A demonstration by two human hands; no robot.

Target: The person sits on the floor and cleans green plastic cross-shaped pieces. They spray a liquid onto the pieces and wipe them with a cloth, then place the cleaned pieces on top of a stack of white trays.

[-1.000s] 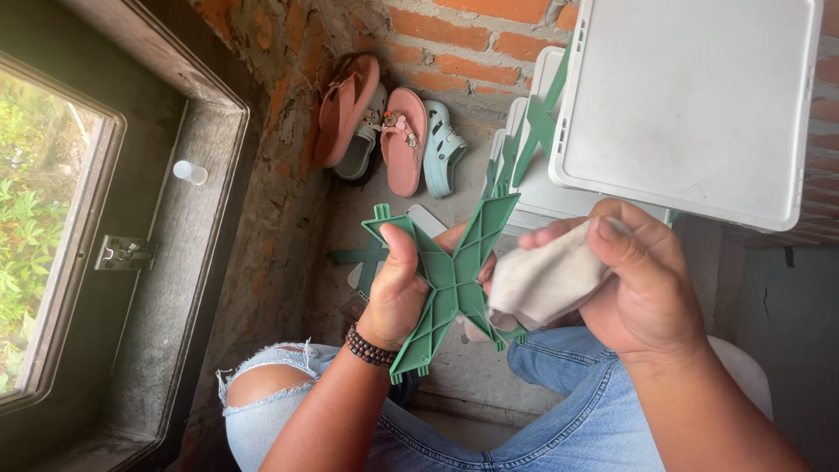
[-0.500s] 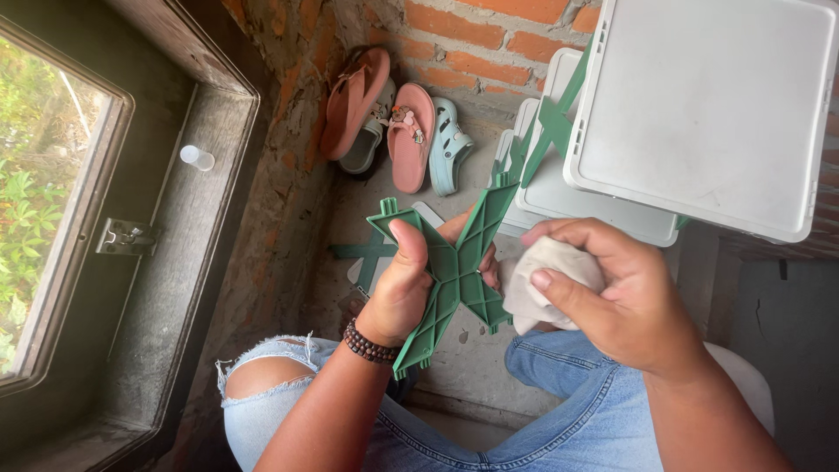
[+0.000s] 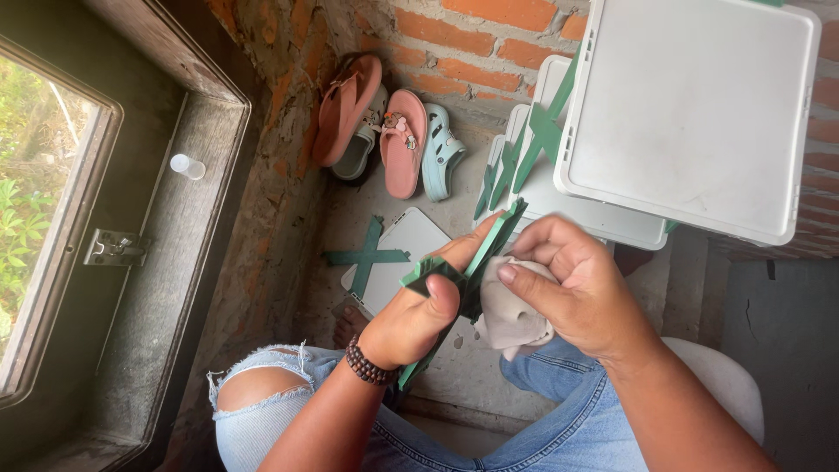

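My left hand, with a beaded bracelet at the wrist, grips a green cross-shaped plastic piece that is turned nearly edge-on to me. My right hand holds a crumpled whitish cloth and presses it against the side of the green piece. Both hands are above my knees in torn blue jeans.
White square plastic panels with green cross pieces lean against the brick wall ahead. One more white panel with a green cross lies on the floor. Several sandals stand by the wall. A window sill with a small plastic cup is at left.
The green piece has turned from flat-on to nearly edge-on in my left hand. My right hand with the cloth moved left onto it.
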